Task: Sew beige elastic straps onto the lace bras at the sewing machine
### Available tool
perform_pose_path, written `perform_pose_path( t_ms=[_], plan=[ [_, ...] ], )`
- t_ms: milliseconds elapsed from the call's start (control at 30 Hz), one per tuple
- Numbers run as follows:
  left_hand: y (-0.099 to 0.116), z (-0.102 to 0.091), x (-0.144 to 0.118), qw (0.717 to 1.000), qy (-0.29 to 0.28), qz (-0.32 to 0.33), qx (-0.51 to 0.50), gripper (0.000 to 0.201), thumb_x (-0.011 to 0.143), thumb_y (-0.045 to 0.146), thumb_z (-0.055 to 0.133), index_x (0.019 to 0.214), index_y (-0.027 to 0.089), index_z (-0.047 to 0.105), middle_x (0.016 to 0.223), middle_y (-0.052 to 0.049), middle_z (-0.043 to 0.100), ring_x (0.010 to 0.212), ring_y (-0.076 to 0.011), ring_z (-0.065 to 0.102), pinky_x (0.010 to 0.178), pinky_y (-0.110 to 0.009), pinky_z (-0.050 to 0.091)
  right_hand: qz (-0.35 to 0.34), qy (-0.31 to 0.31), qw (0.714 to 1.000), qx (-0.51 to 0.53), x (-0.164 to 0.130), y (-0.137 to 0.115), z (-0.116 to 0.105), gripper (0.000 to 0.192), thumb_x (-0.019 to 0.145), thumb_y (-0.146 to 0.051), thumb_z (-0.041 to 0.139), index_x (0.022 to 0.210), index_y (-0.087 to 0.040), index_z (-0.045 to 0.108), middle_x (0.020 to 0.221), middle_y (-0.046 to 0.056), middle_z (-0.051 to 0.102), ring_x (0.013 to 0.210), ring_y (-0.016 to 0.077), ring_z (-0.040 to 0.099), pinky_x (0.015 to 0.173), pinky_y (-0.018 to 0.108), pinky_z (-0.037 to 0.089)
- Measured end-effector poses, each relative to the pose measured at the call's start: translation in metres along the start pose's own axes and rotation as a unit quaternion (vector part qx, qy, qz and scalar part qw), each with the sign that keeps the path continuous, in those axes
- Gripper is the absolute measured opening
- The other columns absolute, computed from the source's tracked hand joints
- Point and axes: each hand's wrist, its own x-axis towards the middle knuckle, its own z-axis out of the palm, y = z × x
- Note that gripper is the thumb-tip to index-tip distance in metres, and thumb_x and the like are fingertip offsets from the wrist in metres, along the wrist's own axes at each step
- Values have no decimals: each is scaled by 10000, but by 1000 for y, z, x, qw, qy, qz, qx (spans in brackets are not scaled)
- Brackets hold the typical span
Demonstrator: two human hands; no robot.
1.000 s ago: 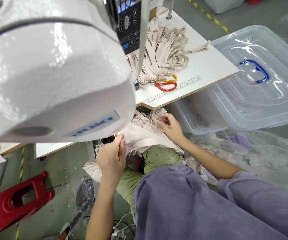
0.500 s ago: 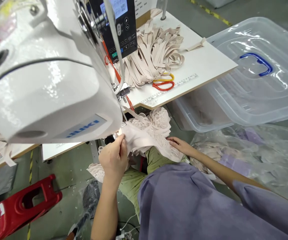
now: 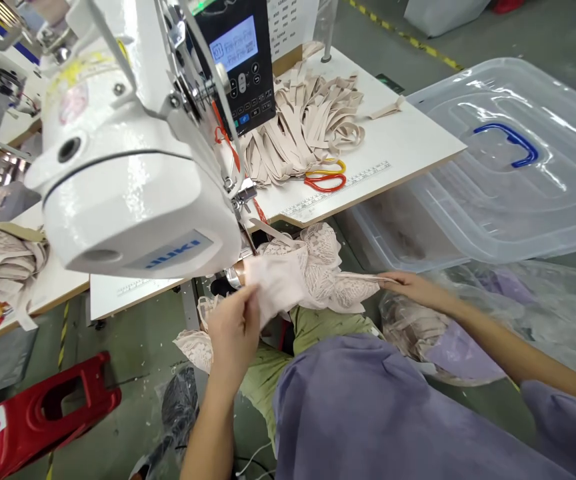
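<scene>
A pale pink lace garment point(image 3: 313, 273) hangs over my lap below the white sewing machine point(image 3: 133, 180). My left hand point(image 3: 233, 330) pinches its smooth pink panel close to the machine's needle area. My right hand point(image 3: 415, 288) is stretched out to the right and holds a thin strap or edge of the same garment, pulling it sideways. A beige band runs from the presser foot point(image 3: 243, 193) down to the fabric.
On the white table point(image 3: 418, 140) lie a heap of beige straps point(image 3: 308, 120) and red-and-yellow scissors point(image 3: 325, 179). A clear plastic bin with a blue-handled lid point(image 3: 508, 180) stands to the right, plastic bags with fabric point(image 3: 433, 327) below it. A red stool point(image 3: 38, 413) is at lower left.
My right hand has slid from the lace near the table edge out to the right, drawing a strap taut. My left hand has kept its pinch. The view has tilted back from the machine.
</scene>
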Motion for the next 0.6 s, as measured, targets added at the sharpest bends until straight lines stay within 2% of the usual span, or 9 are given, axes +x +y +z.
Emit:
perform_pose_path(
  t_ms=[133,167,233,300,367,400,467,500,600],
  plan=[
    [-15,-12,-24,962,-258,-29,-79,282,999,293,476,1106,251,734,947,-42,774,818,-191,721,690,-273,545,-102,-97,980,-142,-14,-51,-44,386,816,-546,643,771,-197,804,987,189,660,904,296,612,851,440,429],
    [-19,-7,-28,962,-262,-59,-44,297,998,297,461,1093,237,736,982,-68,767,861,-222,721,723,-315,560,-136,-138,967,-164,-21,-70,-46,371,868,-500,603,793,-195,801,1015,180,652,914,278,607,848,418,422],
    [-20,13,-32,982,-155,-100,38,318,975,321,474,1114,173,718,1112,-156,720,1037,-320,683,851,-458,555,-175,-264,942,-114,-36,-113,-35,381,963,-424,506,864,-173,776,941,133,659,833,208,611,776,336,426],
    [-7,40,-32,993,-77,-87,7,494,913,397,591,1325,124,599,1365,-220,585,1303,-385,528,1024,-550,466,-188,-372,908,-37,-46,-154,-10,384,977,-451,526,952,-145,756,852,84,657,771,172,602,703,279,423],
    [13,64,-30,976,-150,-61,-147,685,857,472,675,1430,138,500,1415,-198,553,1328,-353,507,1059,-475,450,-190,-411,891,35,-43,-185,15,414,958,-497,557,995,-128,742,821,52,666,755,157,598,671,249,425],
    [22,73,-29,952,-199,-74,-220,598,870,500,651,1338,136,580,1284,-170,639,1203,-326,590,985,-418,488,-203,-418,884,43,-36,-198,23,416,945,-506,576,1013,-130,740,832,44,679,761,154,602,673,242,428],
    [33,82,-25,903,-264,-133,-313,451,907,550,570,1010,130,698,923,-90,697,870,-243,638,781,-317,494,-245,-371,896,-2,-7,-219,27,387,906,-504,627,1008,-149,744,883,42,707,796,159,619,711,246,438],
    [35,84,-23,885,-278,-164,-336,462,911,571,543,842,135,681,773,-52,649,742,-202,589,700,-286,456,-258,-302,917,-43,14,-229,22,370,891,-499,644,999,-159,744,919,47,717,828,169,629,742,255,443],
    [28,80,-18,859,-310,-189,-360,524,880,629,552,648,159,556,633,3,497,634,-137,443,610,-248,347,-176,40,969,-167,94,-264,-6,383,920,-496,598,1091,-171,706,1059,84,711,980,216,627,848,300,447]
  ],
)
